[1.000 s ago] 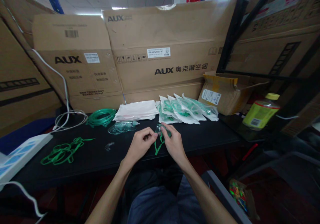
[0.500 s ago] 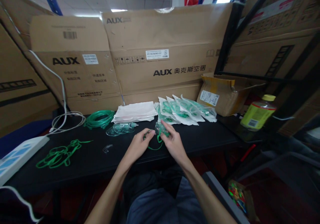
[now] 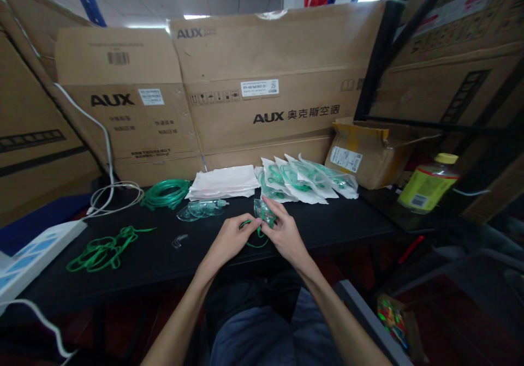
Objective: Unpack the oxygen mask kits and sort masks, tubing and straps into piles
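Observation:
My left hand [image 3: 230,240] pinches a thin green elastic strap [image 3: 254,243] just above the black table [image 3: 164,257]. My right hand [image 3: 284,234] grips a small clear plastic mask [image 3: 262,209] to which the strap runs. Both hands are close together at the table's front edge, fingers closed. Behind them lie other clear masks [image 3: 200,209], a stack of empty white pouches [image 3: 224,181] and a fanned row of sealed pouches [image 3: 303,178] with green parts inside.
A coil of green tubing [image 3: 166,192] and a loose bundle of green straps [image 3: 104,247] lie to the left, with a small clear connector [image 3: 179,239]. White cable [image 3: 114,194], large cardboard boxes [image 3: 262,82], an open carton [image 3: 368,150] and a yellow-green bottle [image 3: 428,183] surround the table.
The green strap, which hung down between my hands a second ago, now lies in a low loop on the table. My hands have drawn slightly closer together.

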Action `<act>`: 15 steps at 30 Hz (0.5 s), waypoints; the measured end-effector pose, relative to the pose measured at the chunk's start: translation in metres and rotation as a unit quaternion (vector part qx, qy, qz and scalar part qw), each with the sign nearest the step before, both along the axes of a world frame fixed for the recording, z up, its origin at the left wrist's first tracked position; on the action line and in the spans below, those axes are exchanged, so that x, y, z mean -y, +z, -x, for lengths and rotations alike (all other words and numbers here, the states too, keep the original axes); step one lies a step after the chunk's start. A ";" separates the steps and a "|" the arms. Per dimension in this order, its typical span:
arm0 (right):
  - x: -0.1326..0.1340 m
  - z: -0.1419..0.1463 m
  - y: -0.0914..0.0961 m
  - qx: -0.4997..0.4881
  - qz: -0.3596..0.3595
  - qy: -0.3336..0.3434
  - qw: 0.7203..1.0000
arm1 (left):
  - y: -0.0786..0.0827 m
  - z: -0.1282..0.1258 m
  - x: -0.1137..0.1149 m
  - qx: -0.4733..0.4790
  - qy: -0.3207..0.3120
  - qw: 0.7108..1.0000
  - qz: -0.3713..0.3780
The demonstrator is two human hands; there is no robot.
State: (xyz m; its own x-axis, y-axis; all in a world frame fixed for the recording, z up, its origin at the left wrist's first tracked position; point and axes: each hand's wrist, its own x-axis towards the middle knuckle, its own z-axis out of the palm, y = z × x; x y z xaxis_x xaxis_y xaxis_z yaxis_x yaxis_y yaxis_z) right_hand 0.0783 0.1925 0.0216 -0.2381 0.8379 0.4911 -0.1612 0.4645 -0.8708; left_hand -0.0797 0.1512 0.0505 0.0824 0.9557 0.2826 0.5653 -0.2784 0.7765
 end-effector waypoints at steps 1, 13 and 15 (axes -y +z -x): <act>0.000 0.000 -0.001 0.008 -0.001 -0.003 1.000 | 0.000 0.000 0.000 0.002 0.003 1.000 0.000; 0.000 0.001 -0.006 0.072 -0.031 -0.125 0.989 | 0.007 -0.004 0.008 0.046 -0.003 0.999 0.006; -0.001 0.001 -0.007 0.075 -0.027 -0.143 0.987 | 0.007 -0.005 0.009 0.050 -0.011 0.999 0.007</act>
